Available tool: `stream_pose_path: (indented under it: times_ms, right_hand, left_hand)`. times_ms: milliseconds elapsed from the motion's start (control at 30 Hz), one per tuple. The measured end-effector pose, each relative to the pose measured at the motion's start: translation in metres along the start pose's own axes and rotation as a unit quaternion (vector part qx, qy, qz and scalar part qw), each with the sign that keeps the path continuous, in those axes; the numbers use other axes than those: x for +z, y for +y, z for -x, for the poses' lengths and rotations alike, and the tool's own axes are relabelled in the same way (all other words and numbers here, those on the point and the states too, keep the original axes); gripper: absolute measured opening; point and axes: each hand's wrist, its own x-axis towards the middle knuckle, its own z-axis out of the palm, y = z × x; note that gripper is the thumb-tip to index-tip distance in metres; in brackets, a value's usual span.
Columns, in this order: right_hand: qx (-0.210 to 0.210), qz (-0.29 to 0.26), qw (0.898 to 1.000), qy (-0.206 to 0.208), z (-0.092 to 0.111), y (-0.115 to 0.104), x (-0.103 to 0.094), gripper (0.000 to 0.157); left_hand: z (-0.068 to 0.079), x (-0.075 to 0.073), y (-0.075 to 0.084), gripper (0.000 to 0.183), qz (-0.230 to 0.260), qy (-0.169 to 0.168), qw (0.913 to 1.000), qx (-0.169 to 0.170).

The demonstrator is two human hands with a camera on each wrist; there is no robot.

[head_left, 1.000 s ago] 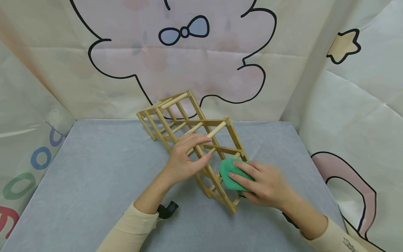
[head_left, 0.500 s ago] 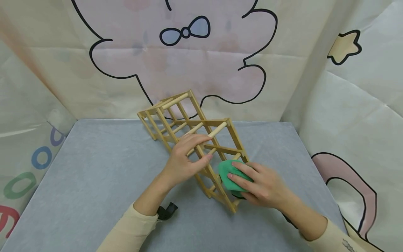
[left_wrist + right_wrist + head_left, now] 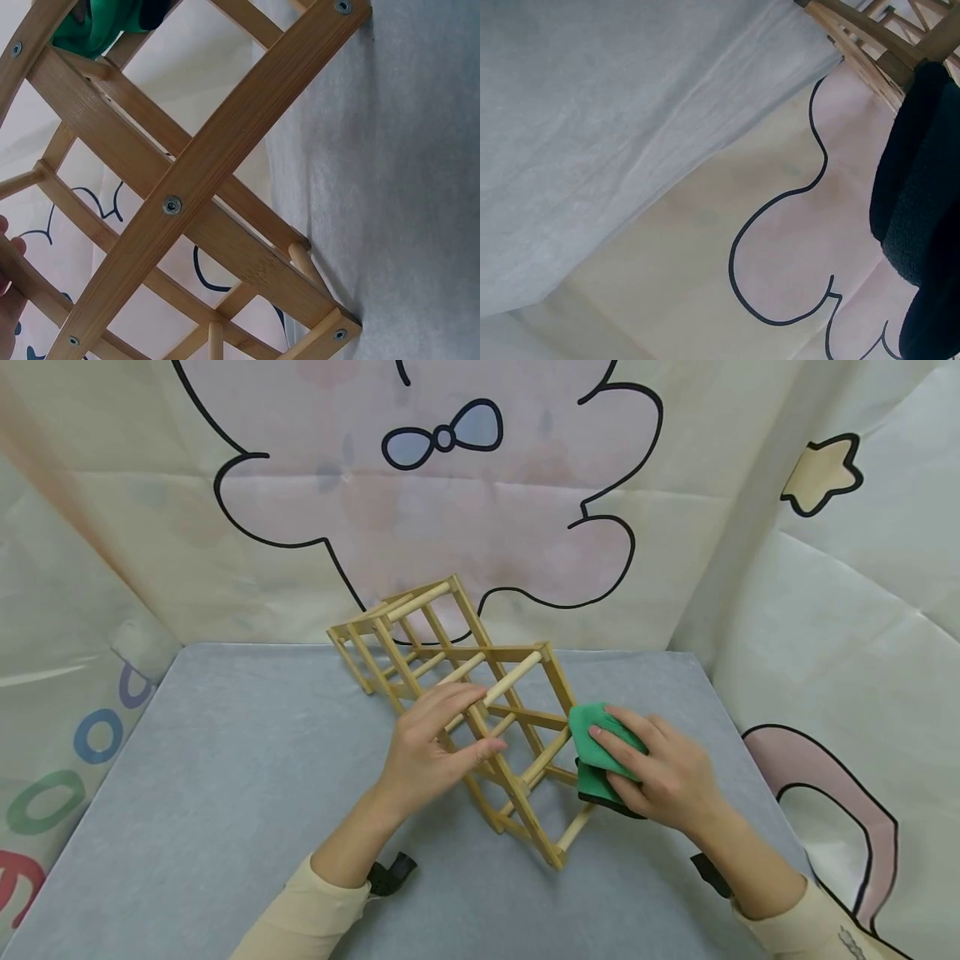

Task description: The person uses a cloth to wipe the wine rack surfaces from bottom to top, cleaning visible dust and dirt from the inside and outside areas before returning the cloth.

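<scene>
A light wooden rack (image 3: 517, 781) of slats and round dowels stands slantwise on the table. My left hand (image 3: 431, 747) grips its near slat, fingers over the top and thumb on the front; some of its fingertips (image 3: 7, 300) show at the left edge of the left wrist view. In my right hand (image 3: 671, 772) is a folded green cloth (image 3: 592, 731) with a dark edge, held against the rack's right side near a slat corner. The cloth (image 3: 922, 187) looks dark in the right wrist view, where the right hand itself is hidden.
A grey-blue cloth covers the table (image 3: 225, 777). Printed fabric walls (image 3: 487, 527) enclose it at the back and both sides, and the rack's far end stands close to the back one. Black straps (image 3: 392, 872) hang at the wrists.
My right hand has moved right and slightly up with the green cloth, uncovering the rack's lower right dowels. My left hand has shifted slightly left along its slat; the rack has stayed put.
</scene>
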Motion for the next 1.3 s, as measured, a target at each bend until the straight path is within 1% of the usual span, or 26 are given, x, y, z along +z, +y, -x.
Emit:
stream_pose_path:
  times_ms: [133,333,533,667,800,900,1133,1300]
  right_hand:
    - [0.019,0.008,1.000,-0.004,-0.008,0.002,0.002,0.035]
    - [0.046,0.005,0.999,-0.004,-0.032,0.008,0.007,0.036]
    - [0.070,0.014,0.997,-0.004,-0.056,0.019,0.011,0.039]
    - [0.073,0.016,0.997,-0.008,-0.067,0.024,0.013,0.041]
    - [0.060,0.010,0.998,-0.011,-0.074,0.024,0.014,0.041]
    - [0.037,0.008,0.999,-0.014,-0.078,0.021,0.015,0.040]
    - [-0.006,0.007,1.000,-0.027,-0.087,0.009,0.014,0.036]
    - [-0.054,-0.007,0.998,-0.040,-0.094,-0.005,0.012,0.035]
  left_hand:
    - [0.001,0.000,0.001,0.057,0.001,0.002,0.9999,-0.010]
    - [0.002,-0.001,0.002,0.063,0.004,0.002,0.9998,-0.019]
    - [0.003,0.001,0.002,0.056,-0.002,0.003,0.9998,-0.018]
    - [0.004,0.001,0.001,0.055,-0.005,0.003,0.9998,-0.019]
    - [0.004,0.000,0.001,0.057,-0.008,-0.003,0.9997,-0.022]
    - [0.005,0.000,0.002,0.057,-0.009,-0.011,0.9996,-0.026]
    - [0.004,0.000,0.003,0.059,-0.020,-0.011,0.9995,-0.021]
    - [0.004,-0.001,0.005,0.061,-0.023,-0.013,0.9994,-0.021]
